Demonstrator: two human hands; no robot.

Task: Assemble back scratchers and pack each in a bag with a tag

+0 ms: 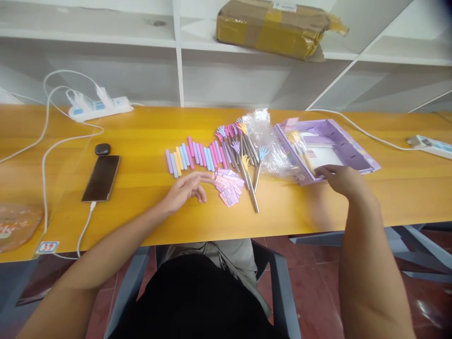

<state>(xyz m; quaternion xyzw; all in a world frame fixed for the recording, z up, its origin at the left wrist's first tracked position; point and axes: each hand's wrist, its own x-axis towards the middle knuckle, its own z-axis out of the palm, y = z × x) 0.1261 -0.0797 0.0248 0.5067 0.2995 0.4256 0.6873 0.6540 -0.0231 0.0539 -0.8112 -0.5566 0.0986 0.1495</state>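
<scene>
My left hand is open, its fingers stretched toward a loose pile of small pink and purple printed cards, with a fingertip at the pile's left edge. My right hand reaches over the front of a purple cardboard box. Its curled fingers meet the lower end of a yellow back scratcher in clear wrapping, which lies in the left side of the box. Back scratchers with metal rods and coloured hand-shaped heads lie between the hands. Coloured handle sleeves form a row to their left.
Clear plastic bags lie beside the box. On the left are a phone on a cable, a black earbud case and a white power strip. Another strip is far right. A taped carton sits on the shelf.
</scene>
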